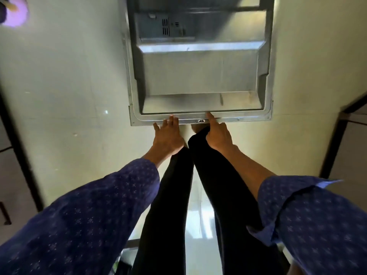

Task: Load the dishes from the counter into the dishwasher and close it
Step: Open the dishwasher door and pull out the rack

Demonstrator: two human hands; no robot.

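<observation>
Dishwasher door (200,76) cut off at the top of the frame; blurred purple object (16,13) cropped in the upper left corner, identity unclear

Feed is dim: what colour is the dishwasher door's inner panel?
Silver-grey metal dishwasher door, clearest in the head view.

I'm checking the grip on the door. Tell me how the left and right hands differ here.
The left hand lies spread, several straight fingers touching the dishwasher door at its front edge; the right hand reaches it with one extended finger. The left sleeve comes near the wrist; the right is pushed higher. Both meet the same edge.
</observation>
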